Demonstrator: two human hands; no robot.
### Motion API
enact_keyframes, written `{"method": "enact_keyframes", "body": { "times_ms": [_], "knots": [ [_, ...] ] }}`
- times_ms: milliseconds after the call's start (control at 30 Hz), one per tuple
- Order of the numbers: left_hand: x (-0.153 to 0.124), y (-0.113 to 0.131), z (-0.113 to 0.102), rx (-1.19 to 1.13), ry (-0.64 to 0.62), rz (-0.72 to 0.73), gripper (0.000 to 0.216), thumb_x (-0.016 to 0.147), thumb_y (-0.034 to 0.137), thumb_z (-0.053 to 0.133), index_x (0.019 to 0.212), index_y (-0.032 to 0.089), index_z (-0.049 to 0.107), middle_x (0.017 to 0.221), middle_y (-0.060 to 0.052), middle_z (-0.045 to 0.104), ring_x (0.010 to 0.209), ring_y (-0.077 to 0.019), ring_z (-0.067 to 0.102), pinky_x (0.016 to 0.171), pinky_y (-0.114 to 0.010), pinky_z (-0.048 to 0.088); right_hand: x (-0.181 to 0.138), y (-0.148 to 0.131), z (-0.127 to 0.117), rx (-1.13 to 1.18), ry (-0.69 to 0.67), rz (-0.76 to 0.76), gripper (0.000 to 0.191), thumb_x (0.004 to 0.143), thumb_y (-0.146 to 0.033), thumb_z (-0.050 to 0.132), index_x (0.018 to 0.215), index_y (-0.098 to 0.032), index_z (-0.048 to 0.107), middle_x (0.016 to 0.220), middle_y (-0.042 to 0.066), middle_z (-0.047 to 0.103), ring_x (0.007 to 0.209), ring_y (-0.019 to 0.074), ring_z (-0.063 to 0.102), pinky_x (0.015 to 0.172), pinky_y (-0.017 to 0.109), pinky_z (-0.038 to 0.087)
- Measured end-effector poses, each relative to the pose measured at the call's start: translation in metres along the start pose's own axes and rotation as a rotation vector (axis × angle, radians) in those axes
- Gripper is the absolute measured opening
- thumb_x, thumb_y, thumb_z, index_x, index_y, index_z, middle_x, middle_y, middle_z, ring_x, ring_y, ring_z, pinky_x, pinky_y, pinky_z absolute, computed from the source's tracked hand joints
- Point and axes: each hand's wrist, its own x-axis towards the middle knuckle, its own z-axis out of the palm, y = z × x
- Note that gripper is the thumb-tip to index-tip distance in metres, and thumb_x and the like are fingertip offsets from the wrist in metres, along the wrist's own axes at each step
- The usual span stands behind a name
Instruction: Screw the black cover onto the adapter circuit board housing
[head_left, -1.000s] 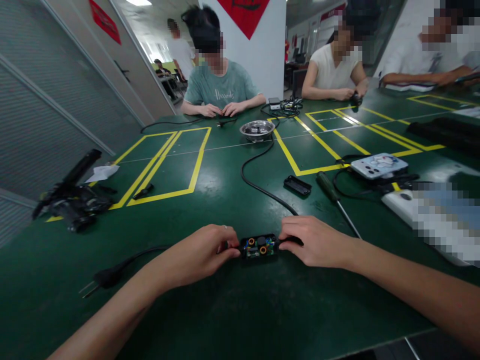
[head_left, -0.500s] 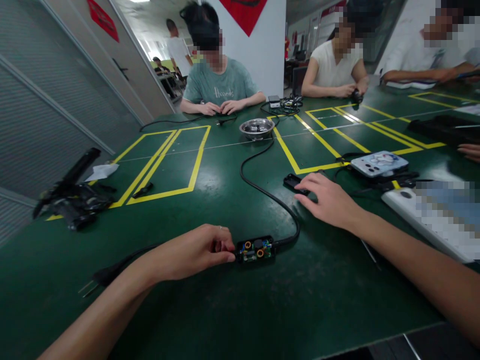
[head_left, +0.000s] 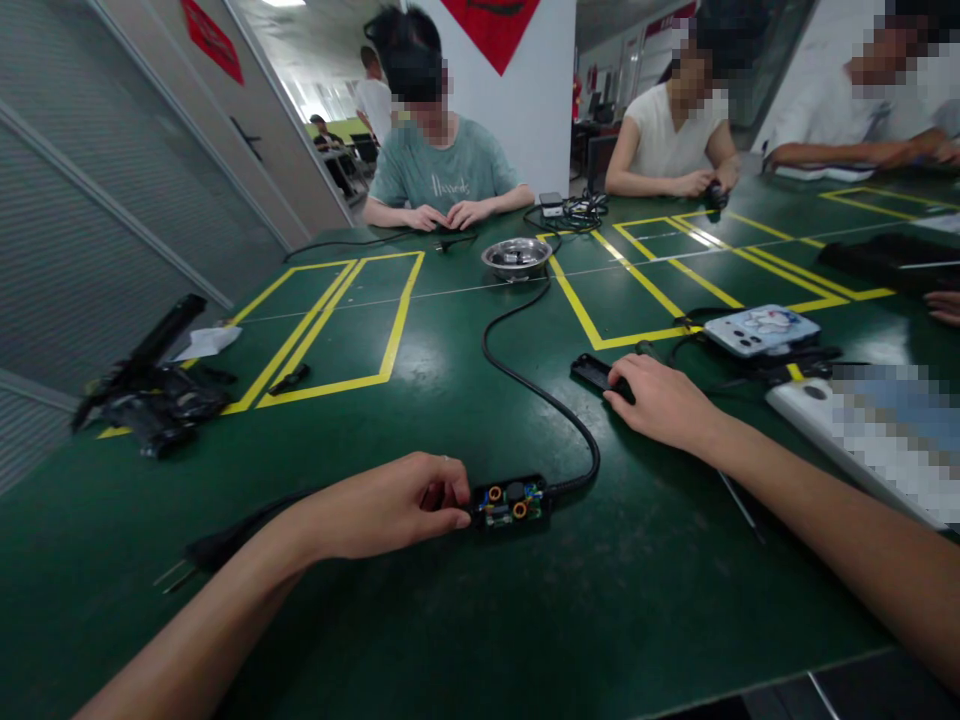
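An open black power adapter [head_left: 511, 503] with its circuit board showing lies on the green table [head_left: 450, 620]. My left hand [head_left: 397, 505] pinches its left end, fingers closed. A black cable [head_left: 525, 375] runs from its right end toward the far side. My right hand [head_left: 660, 400] rests farther back on the right, fingers curled over the near end of a flat black cover [head_left: 592, 372]. A screwdriver [head_left: 739, 505] lies mostly hidden under my right wrist.
A black plug and cord [head_left: 217, 548] lie by my left forearm. A steel bowl [head_left: 515, 257] sits mid-table. A phone [head_left: 757, 330] and white device [head_left: 825, 415] are at right. Black parts [head_left: 150, 400] pile at left. People sit across the table.
My right hand left the adapter's right end, reached back to the flat black cover, and now has its fingers on it. My left hand stayed on the adapter.
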Motion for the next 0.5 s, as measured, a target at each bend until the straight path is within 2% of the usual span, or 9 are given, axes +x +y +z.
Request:
{"method": "enact_keyframes", "body": {
  "times_ms": [133, 267, 333, 400, 500],
  "knots": [
    [-0.005, 0.003, -0.003, 0.008, -0.002, -0.001, 0.036, 0.088, 0.051, 0.056, 0.109, 0.021, 0.059, 0.085, -0.001, 0.062, 0.074, -0.0158, 0.057, 0.064, -0.026, 0.045, 0.001, -0.002, 0.004, 0.04, 0.047, 0.017, 0.042, 0.088, -0.038, 0.054, 0.121, -0.013, 0.055, 0.113, 0.014, 0.064, 0.102, 0.0296, 0.06, 0.082, 0.044, 0.053],
    [-0.004, 0.01, 0.005, 0.058, 0.179, 0.078, 0.056, 0.084, 0.054, 0.062, 0.131, 0.026, 0.049, 0.108, -0.005, 0.061, 0.088, -0.0195, 0.059, 0.076, -0.032, 0.048, 0.0, 0.0, 0.01, 0.082, 0.085, -0.044, 0.04, 0.09, -0.031, 0.051, 0.126, -0.013, 0.054, 0.116, 0.015, 0.063, 0.108, 0.0295, 0.058, 0.092, 0.046, 0.05],
    [0.002, 0.013, 0.013, 0.076, 0.244, 0.176, 0.054, 0.084, 0.049, 0.064, 0.131, 0.027, 0.051, 0.118, -0.006, 0.058, 0.098, -0.0212, 0.057, 0.086, -0.035, 0.048, 0.0, 0.001, 0.011, 0.106, 0.094, -0.057, 0.039, 0.09, -0.026, 0.05, 0.127, -0.013, 0.053, 0.116, 0.015, 0.063, 0.109, 0.0291, 0.058, 0.093, 0.047, 0.049],
    [0.009, 0.017, 0.022, 0.082, 0.249, 0.268, 0.049, 0.085, 0.043, 0.066, 0.13, 0.027, 0.055, 0.122, -0.007, 0.055, 0.105, -0.0219, 0.056, 0.094, -0.036, 0.046, 0.0, 0.001, 0.012, 0.118, 0.104, -0.053, 0.04, 0.09, -0.025, 0.05, 0.128, -0.013, 0.052, 0.117, 0.015, 0.062, 0.11, 0.0295, 0.057, 0.094, 0.047, 0.049],
    [0.014, 0.02, 0.028, 0.092, 0.235, 0.292, 0.047, 0.087, 0.039, 0.065, 0.131, 0.029, 0.056, 0.122, -0.006, 0.054, 0.107, -0.0216, 0.056, 0.097, -0.035, 0.045, 0.0, 0.001, 0.012, 0.117, 0.11, -0.041, 0.041, 0.089, -0.024, 0.05, 0.129, -0.013, 0.051, 0.117, 0.015, 0.062, 0.109, 0.0299, 0.058, 0.094, 0.047, 0.048]
  ]
}}
